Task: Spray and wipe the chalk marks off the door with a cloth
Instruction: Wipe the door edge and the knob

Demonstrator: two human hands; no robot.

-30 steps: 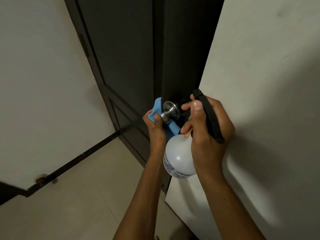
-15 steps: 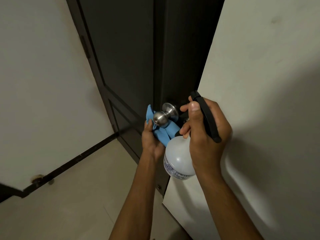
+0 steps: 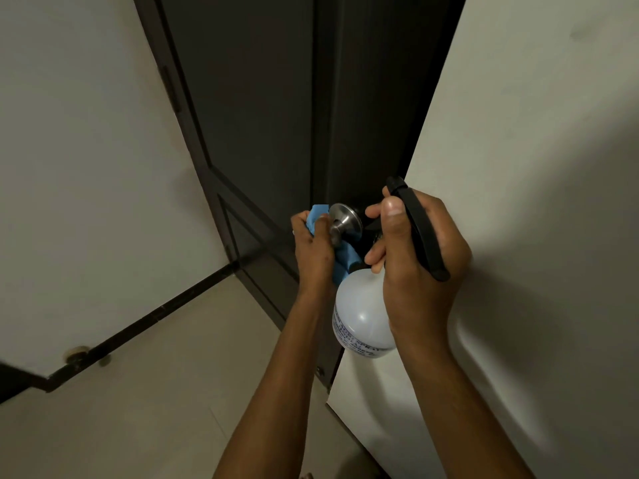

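A dark brown door [image 3: 249, 108] stands ajar, seen edge-on, with a round steel knob [image 3: 342, 223] on its edge side. My left hand [image 3: 313, 250] holds a blue cloth [image 3: 340, 262] bunched against the knob, its thumb lying on the knob. My right hand [image 3: 415, 257] grips the black trigger head of a white spray bottle [image 3: 363, 312], which hangs just right of the knob. No chalk marks show on the visible door face.
A pale wall [image 3: 536, 167] rises close on the right, another pale wall [image 3: 76, 167] on the left with a dark skirting [image 3: 155, 316]. A small round door stop [image 3: 77, 352] sits at the skirting. Pale floor tiles [image 3: 166, 409] lie below.
My left hand with the cloth dropped below the knob, then rose back onto it, thumb on top. The right hand and the bottle stayed almost still.
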